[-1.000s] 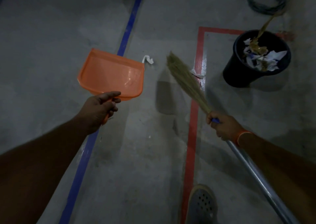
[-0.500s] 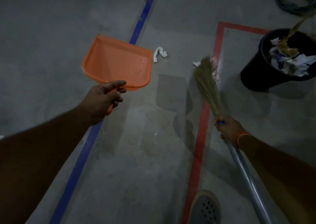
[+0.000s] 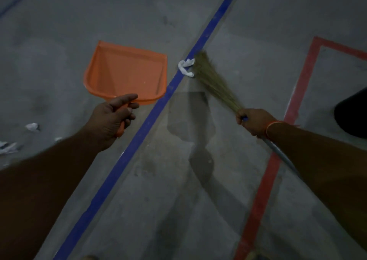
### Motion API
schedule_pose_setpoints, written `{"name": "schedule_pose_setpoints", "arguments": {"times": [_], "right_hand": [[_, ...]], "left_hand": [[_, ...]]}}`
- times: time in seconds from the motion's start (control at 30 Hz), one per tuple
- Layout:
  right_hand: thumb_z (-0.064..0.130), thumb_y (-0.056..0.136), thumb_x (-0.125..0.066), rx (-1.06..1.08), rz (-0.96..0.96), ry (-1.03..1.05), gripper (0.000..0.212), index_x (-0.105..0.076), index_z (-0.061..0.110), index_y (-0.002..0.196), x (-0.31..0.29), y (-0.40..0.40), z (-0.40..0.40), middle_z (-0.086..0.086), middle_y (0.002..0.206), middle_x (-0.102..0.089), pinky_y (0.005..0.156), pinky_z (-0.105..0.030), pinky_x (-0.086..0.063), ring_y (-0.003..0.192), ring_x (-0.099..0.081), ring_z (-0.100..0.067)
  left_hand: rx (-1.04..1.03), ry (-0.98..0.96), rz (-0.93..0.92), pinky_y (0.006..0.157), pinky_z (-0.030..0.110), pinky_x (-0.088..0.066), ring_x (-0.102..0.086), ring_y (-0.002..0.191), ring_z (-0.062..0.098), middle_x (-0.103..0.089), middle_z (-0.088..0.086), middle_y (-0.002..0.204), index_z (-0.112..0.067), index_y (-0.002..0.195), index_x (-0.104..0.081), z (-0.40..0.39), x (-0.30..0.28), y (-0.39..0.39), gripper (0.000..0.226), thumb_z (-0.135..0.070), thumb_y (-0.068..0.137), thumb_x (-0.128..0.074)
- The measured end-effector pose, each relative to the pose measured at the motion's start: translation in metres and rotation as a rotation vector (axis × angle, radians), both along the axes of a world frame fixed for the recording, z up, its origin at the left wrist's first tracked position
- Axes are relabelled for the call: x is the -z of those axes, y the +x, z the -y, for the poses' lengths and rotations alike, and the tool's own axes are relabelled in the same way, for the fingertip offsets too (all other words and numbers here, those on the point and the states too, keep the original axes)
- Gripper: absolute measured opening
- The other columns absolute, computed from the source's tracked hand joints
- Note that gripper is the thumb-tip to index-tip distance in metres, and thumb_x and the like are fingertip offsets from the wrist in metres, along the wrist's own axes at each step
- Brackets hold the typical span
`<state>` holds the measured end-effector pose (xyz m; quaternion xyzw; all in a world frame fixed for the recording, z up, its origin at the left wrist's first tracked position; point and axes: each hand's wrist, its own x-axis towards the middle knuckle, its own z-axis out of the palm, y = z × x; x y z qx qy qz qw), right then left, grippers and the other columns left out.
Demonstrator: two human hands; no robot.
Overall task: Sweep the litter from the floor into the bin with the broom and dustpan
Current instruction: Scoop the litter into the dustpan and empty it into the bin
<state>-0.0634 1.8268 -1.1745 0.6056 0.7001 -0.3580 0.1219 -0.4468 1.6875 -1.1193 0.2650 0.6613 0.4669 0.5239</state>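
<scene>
My left hand (image 3: 113,118) grips the handle of an orange dustpan (image 3: 125,73), which is empty and held just left of the blue floor line. My right hand (image 3: 255,121) holds the broom (image 3: 214,79) where the straw bristles meet the metal pole. The bristle tips touch a crumpled white paper scrap (image 3: 185,68) lying on the blue line, between broom and dustpan. Only a dark edge of the black bin (image 3: 351,116) shows at the right border.
More white paper scraps (image 3: 31,126) lie on the grey concrete floor at the far left. A blue tape line (image 3: 139,138) runs diagonally through the middle. A red tape outline (image 3: 268,172) marks the floor on the right.
The broom head has swung left from the red line to the blue line and now touches the white scrap. The view has turned left, so the bin has slid almost out of sight.
</scene>
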Motion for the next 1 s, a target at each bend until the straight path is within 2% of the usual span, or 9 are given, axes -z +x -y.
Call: {"name": "schedule_pose_setpoints", "arguments": {"times": [0.13, 0.23, 0.37, 0.43, 0.53, 0.6, 0.7, 0.83, 1.0], "right_hand": [[0.002, 0.082, -0.047, -0.224, 0.044, -0.003, 0.026, -0.063, 0.022, 0.087, -0.007, -0.075, 0.023, -0.002, 0.07, -0.055, 0.048, -0.027, -0.044, 0.052, -0.051, -0.018], [0.004, 0.083, -0.048, -0.346, 0.026, -0.01, 0.023, -0.063, 0.021, 0.09, -0.01, -0.151, 0.061, 0.004, 0.069, -0.053, 0.054, -0.023, -0.037, 0.053, -0.046, -0.01], [0.007, 0.085, -0.049, -0.427, -0.052, -0.034, 0.021, -0.063, 0.022, 0.09, -0.013, -0.27, 0.13, 0.002, 0.079, -0.056, 0.064, -0.025, -0.039, 0.063, -0.049, -0.018], [0.008, 0.087, -0.048, -0.46, -0.093, -0.069, 0.021, -0.061, 0.024, 0.087, -0.014, -0.329, 0.166, 0.003, 0.076, -0.056, 0.061, -0.026, -0.04, 0.063, -0.051, -0.019], [0.007, 0.084, -0.047, -0.448, -0.177, -0.115, 0.024, -0.061, 0.026, 0.079, -0.018, -0.406, 0.216, 0.002, 0.07, -0.058, 0.044, -0.024, -0.041, 0.051, -0.053, -0.016], [0.008, 0.084, -0.049, -0.475, -0.201, -0.107, 0.022, -0.063, 0.025, 0.082, -0.027, -0.443, 0.245, 0.001, 0.074, -0.06, 0.043, -0.021, -0.037, 0.052, -0.052, -0.015], [0.01, 0.087, -0.052, -0.457, -0.235, -0.095, 0.018, -0.065, 0.022, 0.086, -0.041, -0.475, 0.279, 0.002, 0.079, -0.061, 0.05, -0.02, -0.037, 0.057, -0.053, -0.015], [0.006, 0.086, -0.054, -0.341, -0.271, -0.078, 0.022, -0.061, 0.025, 0.077, -0.054, -0.489, 0.315, 0.007, 0.066, -0.057, 0.045, -0.02, -0.039, 0.054, -0.054, -0.017], [0.002, 0.087, -0.052, -0.149, -0.201, -0.132, 0.02, -0.06, 0.018, 0.078, -0.05, -0.493, 0.37, -0.013, 0.059, -0.054, 0.039, -0.027, -0.042, 0.042, -0.05, -0.022]], "left_hand": [[-0.109, -0.008, 0.01, 0.055, 0.011, -0.047, -0.059, 0.065, 0.002, -0.067, 0.003, 0.108, -0.015, 0.129, -0.062, 0.055, -0.007, -0.057, 0.04, 0.007, 0.099, -0.047], [-0.19, -0.02, 0.02, 0.055, 0.011, -0.048, -0.06, 0.065, 0.003, -0.067, 0.004, 0.108, -0.017, 0.124, -0.064, 0.108, -0.019, -0.11, 0.039, 0.007, 0.099, -0.046], [-0.279, -0.041, -0.018, 0.053, 0.011, -0.047, -0.059, 0.063, 0.002, -0.066, 0.002, 0.107, -0.021, 0.118, -0.065, 0.197, -0.037, -0.194, 0.04, 0.007, 0.1, -0.045], [-0.294, -0.067, -0.047, 0.052, 0.011, -0.047, -0.059, 0.062, 0.002, -0.066, 0.003, 0.107, -0.019, 0.121, -0.064, 0.248, -0.046, -0.237, 0.039, 0.008, 0.1, -0.045], [-0.352, -0.096, -0.068, 0.054, 0.013, -0.048, -0.06, 0.064, 0.003, -0.068, 0.001, 0.104, -0.014, 0.125, -0.063, 0.327, -0.059, -0.294, 0.038, 0.008, 0.099, -0.047], [-0.392, -0.101, -0.082, 0.056, 0.014, -0.049, -0.06, 0.068, 0.005, -0.07, 0.001, 0.104, -0.017, 0.122, -0.066, 0.375, -0.066, -0.325, 0.039, 0.008, 0.099, -0.048], [-0.462, -0.121, -0.08, 0.054, 0.014, -0.048, -0.06, 0.067, 0.005, -0.066, 0.006, 0.108, -0.016, 0.123, -0.065, 0.434, -0.074, -0.357, 0.041, 0.01, 0.098, -0.047], [-0.512, -0.131, -0.032, 0.054, 0.015, -0.048, -0.06, 0.065, 0.005, -0.064, 0.009, 0.108, -0.011, 0.127, -0.064, 0.49, -0.078, -0.386, 0.041, 0.012, 0.098, -0.046], [-0.546, -0.142, -0.005, 0.051, 0.015, -0.045, -0.059, 0.062, 0.005, -0.064, 0.01, 0.107, -0.012, 0.124, -0.065, 0.531, -0.082, -0.417, 0.041, 0.012, 0.098, -0.046]]}}
